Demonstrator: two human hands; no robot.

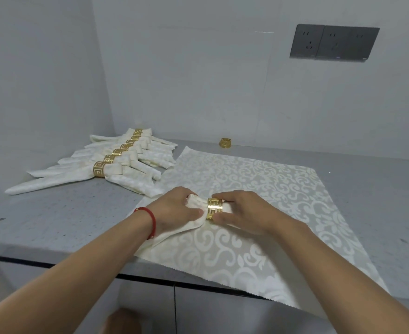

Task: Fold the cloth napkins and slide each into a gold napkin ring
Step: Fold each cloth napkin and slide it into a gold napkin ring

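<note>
Grey speckled stone counter (61, 213), matte, with a dark front edge. Spread flat on it, a cream damask napkin (258, 189) with glossy scrollwork and a pinked, zigzag edge. On top of that, a folded napkin (196, 208), soft and bunched, threaded through a gold napkin ring (214, 208) of shiny cut metal with a Greek-key fret. Left hand (174, 210) curled round the bunched cloth just left of the ring, red cord bracelet (150, 219) at the wrist. Right hand (244, 213) pinching the ring, fingers above, thumb below. At rear left, a fanned row of finished napkins (116, 162), each banded in gold. One spare ring (225, 142) near the wall. Grey wall sockets (333, 43), no legible writing.
</note>
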